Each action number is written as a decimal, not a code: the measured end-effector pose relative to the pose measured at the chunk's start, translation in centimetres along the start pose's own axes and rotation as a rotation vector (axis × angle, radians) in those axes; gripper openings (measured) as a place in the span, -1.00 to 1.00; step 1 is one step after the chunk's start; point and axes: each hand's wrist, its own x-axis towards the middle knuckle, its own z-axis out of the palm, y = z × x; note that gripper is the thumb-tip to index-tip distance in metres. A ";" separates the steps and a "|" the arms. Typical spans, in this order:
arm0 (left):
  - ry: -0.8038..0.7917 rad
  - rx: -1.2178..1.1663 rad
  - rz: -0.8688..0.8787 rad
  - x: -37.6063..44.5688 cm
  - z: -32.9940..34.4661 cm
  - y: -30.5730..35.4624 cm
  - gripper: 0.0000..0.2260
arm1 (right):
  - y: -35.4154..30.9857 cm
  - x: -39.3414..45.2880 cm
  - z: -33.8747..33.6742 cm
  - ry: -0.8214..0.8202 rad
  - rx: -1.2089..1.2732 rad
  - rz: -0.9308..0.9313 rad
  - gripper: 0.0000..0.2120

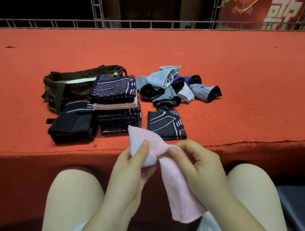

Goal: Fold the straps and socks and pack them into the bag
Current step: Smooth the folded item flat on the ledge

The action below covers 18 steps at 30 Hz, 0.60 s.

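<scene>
A pink sock (181,192) hangs over my lap, bent in the middle. My left hand (129,171) pinches its white toe end, thumb on top. My right hand (201,164) grips the bend, and the pink leg part droops below it. On the red carpeted ledge stands a stack of folded dark patterned pieces (116,104) with one pink piece in it. One folded dark piece (165,124) lies alone to its right. Black folded straps (72,126) lie to the left. The camouflage bag (70,87) sits open behind them. Several loose socks (177,87) are heaped at the right.
The red carpeted ledge (237,81) runs wide to the left and right, its front edge just beyond my knees. A metal truss rail (139,24) borders the far side, with a red banner (271,5) at the back right.
</scene>
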 end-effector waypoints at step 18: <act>-0.080 0.554 0.487 0.2 -2.6 2.1 -0.90 | 0.0 2.4 -4.6 -0.419 0.093 0.143 -0.80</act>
